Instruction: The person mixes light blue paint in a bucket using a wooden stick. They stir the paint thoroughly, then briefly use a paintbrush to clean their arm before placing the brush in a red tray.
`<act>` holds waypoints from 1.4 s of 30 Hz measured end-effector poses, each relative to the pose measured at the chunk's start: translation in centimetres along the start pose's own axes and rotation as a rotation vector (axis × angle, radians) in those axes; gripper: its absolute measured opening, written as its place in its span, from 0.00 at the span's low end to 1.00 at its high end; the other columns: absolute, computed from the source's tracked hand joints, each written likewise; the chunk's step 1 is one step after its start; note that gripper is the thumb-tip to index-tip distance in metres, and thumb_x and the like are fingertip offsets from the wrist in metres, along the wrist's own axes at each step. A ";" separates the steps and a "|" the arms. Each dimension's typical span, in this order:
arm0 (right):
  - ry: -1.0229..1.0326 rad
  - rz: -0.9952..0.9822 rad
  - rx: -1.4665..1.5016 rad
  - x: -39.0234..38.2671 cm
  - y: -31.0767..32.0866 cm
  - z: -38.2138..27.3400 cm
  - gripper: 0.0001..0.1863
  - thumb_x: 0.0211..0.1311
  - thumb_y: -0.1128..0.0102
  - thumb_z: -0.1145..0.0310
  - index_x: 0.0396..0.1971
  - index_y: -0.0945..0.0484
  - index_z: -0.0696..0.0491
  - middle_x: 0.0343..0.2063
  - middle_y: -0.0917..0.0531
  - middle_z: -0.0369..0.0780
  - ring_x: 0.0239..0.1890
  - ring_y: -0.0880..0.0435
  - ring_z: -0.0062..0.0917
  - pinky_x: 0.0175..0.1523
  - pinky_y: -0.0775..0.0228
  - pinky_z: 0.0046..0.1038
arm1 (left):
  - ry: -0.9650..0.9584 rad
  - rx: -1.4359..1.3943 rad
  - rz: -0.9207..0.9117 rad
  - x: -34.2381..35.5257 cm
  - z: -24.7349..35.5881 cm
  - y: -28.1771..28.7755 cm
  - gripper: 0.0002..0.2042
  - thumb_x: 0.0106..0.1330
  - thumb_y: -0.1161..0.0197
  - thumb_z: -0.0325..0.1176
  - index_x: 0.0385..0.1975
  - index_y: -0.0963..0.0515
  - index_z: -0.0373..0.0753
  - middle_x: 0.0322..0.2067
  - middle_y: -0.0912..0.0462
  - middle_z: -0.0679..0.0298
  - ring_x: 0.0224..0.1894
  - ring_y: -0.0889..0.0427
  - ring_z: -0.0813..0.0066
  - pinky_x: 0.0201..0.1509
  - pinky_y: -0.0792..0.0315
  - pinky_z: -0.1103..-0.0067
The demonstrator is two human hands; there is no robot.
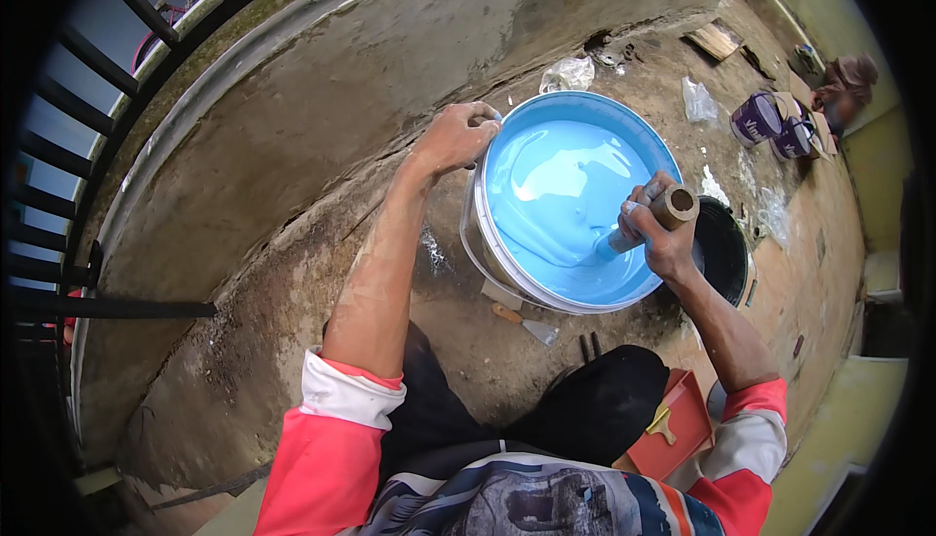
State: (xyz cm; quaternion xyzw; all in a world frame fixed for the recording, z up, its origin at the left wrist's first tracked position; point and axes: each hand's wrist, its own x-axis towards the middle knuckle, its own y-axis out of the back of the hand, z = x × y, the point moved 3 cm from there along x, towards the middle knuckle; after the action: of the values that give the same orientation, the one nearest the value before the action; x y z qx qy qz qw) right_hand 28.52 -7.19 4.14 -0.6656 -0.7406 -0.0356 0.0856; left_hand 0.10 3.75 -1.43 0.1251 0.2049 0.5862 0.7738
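A large white bucket of light blue paint stands on the ground in front of me. My left hand is closed on its rim at the upper left, fingers curled over the edge. In my right hand is a thick hollow tube, its open brown end pointing up toward me. The tube leans, and its blue-coated lower end dips into the paint near the bucket's right side, where the tip is hidden. Smooth folds mark the paint around it.
A black bucket stands right of the paint. By my legs lie a putty knife and a red tray with a yellow-handled tool. Purple paint pails and another person are at the far right. A low concrete wall borders the left.
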 end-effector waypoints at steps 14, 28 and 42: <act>0.164 0.277 0.154 13.6 -6.3 4.7 0.09 0.55 0.32 0.75 0.24 0.26 0.56 0.16 0.24 0.36 0.17 0.25 0.21 0.23 0.34 0.26 | 0.049 -0.110 -0.032 0.0 1.6 0.1 0.16 0.69 0.40 0.36 0.51 0.20 0.34 0.33 0.16 0.61 0.31 0.17 0.76 0.37 0.19 0.75; 0.120 0.257 -0.077 3.9 4.2 2.2 0.07 0.59 0.36 0.80 0.26 0.26 0.56 0.18 0.25 0.34 0.17 0.27 0.16 0.22 0.36 0.23 | -0.026 0.012 0.033 0.4 0.1 0.0 0.19 0.63 0.41 0.40 0.48 0.17 0.34 0.42 0.14 0.52 0.43 0.16 0.62 0.50 0.24 0.71; -0.074 0.029 0.231 5.5 -5.6 2.8 0.10 0.53 0.34 0.78 0.26 0.29 0.55 0.17 0.24 0.36 0.16 0.26 0.20 0.23 0.35 0.25 | -0.019 0.006 0.015 0.4 0.1 0.0 0.17 0.68 0.40 0.38 0.51 0.20 0.34 0.34 0.15 0.60 0.31 0.17 0.76 0.38 0.19 0.76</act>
State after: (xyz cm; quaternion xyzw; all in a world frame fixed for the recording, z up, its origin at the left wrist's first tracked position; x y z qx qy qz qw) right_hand 22.17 -1.99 2.69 -0.6628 -0.7326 0.0756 0.1349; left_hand 0.23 4.16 -1.45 0.1344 0.1986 0.5903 0.7708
